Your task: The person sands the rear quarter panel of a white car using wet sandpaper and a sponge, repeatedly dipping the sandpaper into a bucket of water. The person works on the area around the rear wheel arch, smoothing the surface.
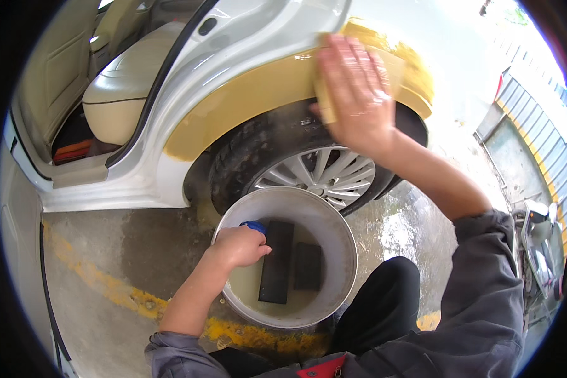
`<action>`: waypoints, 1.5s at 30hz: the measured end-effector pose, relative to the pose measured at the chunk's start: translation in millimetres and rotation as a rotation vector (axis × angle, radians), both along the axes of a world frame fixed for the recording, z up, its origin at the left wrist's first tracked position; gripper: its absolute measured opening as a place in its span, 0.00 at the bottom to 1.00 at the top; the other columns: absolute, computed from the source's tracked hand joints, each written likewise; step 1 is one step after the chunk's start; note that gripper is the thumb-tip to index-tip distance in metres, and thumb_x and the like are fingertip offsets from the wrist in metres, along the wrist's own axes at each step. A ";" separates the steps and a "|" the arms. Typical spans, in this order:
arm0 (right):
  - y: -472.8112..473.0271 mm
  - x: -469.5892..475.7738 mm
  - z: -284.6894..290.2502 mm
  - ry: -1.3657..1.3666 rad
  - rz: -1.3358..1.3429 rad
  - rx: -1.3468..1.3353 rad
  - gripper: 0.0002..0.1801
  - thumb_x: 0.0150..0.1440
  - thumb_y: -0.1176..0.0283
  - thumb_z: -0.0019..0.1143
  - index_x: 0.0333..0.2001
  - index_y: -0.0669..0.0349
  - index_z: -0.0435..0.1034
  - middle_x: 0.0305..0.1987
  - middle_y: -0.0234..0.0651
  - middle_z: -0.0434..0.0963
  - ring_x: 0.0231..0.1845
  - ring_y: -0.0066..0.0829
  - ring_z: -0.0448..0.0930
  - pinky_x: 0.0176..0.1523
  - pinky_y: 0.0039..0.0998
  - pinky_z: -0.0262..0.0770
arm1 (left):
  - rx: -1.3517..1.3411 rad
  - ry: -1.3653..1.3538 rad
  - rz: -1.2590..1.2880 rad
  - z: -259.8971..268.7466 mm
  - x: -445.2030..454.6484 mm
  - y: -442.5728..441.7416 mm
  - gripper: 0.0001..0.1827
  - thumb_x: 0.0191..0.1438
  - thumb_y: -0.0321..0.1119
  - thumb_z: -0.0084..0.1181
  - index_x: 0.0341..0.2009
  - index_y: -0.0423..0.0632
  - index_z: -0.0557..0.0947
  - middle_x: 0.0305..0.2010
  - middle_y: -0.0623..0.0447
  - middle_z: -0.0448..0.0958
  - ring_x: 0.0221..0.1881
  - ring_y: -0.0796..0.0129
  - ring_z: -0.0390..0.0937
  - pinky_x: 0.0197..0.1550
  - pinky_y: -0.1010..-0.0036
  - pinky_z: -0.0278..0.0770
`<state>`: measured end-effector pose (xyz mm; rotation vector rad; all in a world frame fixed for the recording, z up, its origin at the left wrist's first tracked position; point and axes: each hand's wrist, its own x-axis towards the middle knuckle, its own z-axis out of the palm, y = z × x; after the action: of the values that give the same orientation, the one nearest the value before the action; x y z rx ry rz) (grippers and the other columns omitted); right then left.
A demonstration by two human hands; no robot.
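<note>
My right hand (356, 94) lies with its fingers extended on the yellow-tan filler (245, 99) over the rear wheel arch of a white car. A blurred yellowish pad or sheet shows at its left edge; what it is I cannot tell. The hand is wet. Over the left rim of a round bucket (347, 288), my left hand (241, 245) is closed around a blue cloth or sponge (253, 227). Inside the bucket, a long black block (277, 262) and a shorter dark block (307, 266) sit in cloudy water.
Behind the bucket is the car's tire with a silver alloy wheel (321, 172). An open rear doorway shows a beige seat (118, 104) at the left. The concrete floor (99, 264) is partly wet and bears a worn yellow line. A scooter (541, 245) stands at the right.
</note>
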<state>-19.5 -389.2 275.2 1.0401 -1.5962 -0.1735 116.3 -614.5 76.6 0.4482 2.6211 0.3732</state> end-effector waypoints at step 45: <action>-28.9 3.1 -7.8 -0.030 0.052 0.002 0.32 0.55 0.67 0.64 0.65 0.61 0.76 0.76 0.44 0.73 0.75 0.46 0.74 0.75 0.52 0.68 | 0.069 0.131 0.021 -16.4 -3.4 -0.1 0.21 0.67 0.56 0.57 0.40 0.52 0.88 0.40 0.43 0.87 0.46 0.44 0.85 0.48 0.50 0.81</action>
<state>-16.5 -418.1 267.4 1.0894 -1.5946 -0.1246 112.9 -614.5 60.1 0.4827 2.7488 0.4563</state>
